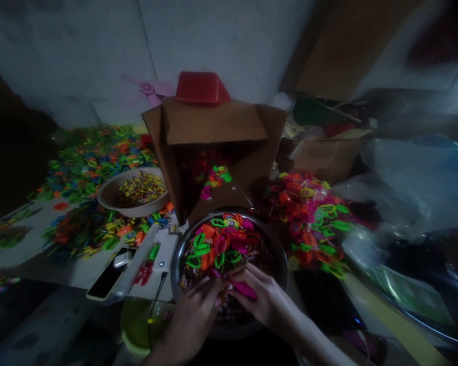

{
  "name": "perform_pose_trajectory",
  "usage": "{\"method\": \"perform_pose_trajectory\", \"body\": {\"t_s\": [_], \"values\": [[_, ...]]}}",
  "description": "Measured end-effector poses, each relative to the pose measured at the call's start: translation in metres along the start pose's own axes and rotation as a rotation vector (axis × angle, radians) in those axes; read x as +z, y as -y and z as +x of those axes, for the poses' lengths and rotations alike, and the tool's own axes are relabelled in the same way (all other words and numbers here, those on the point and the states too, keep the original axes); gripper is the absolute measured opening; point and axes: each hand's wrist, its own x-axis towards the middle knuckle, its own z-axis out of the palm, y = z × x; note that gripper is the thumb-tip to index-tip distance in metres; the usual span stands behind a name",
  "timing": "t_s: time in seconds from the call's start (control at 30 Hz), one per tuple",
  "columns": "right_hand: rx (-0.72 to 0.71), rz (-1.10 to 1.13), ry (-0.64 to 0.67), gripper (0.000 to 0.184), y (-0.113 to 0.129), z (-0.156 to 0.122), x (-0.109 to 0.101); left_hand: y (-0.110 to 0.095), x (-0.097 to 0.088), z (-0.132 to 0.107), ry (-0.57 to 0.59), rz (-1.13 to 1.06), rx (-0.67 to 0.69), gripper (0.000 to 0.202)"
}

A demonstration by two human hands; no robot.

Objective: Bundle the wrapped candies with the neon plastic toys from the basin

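Both hands meet over the near side of a round metal bowl [281,244]. My right hand [265,297] grips a bright pink plastic piece [245,290] between thumb and fingers. My left hand [198,307] is closed with its fingertips close to the right hand's; what they pinch is too small and dim to make out. Inside the bowl lies a heap of orange, pink and green plastic pieces [202,248], some of them loop-shaped. Smaller pieces beneath them are blurred.
Behind the bowl stands an open cardboard box [217,124] with a red plastic tub [202,87] on top. A pale basin [145,207] of yellow pieces is at left, near a phone [106,277]. Colourful pieces [313,218] pile up at right. A yellow-green bucket [132,330] sits below left.
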Motion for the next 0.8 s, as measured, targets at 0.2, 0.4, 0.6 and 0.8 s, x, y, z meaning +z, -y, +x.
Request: {"method": "perform_pose_trajectory", "body": {"t_s": [0.2,0.4,0.6,0.8], "values": [[0.046,-0.026,-0.019,0.008,-0.003,-0.004,0.007,0.004,0.005,-0.004,0.033,0.067,0.043,0.036],[0.118,0.012,-0.083,0.007,-0.012,-0.013,0.019,0.004,0.015,-0.003,0.154,-0.001,-0.030,0.037],[0.236,0.037,0.002,0.019,-0.018,-0.014,0.010,-0.004,0.018,0.014,0.157,-0.125,-0.089,0.034],[0.311,-0.057,0.067,0.004,-0.021,-0.018,0.003,-0.003,0.033,0.017,0.271,-0.034,0.060,0.025]]}}
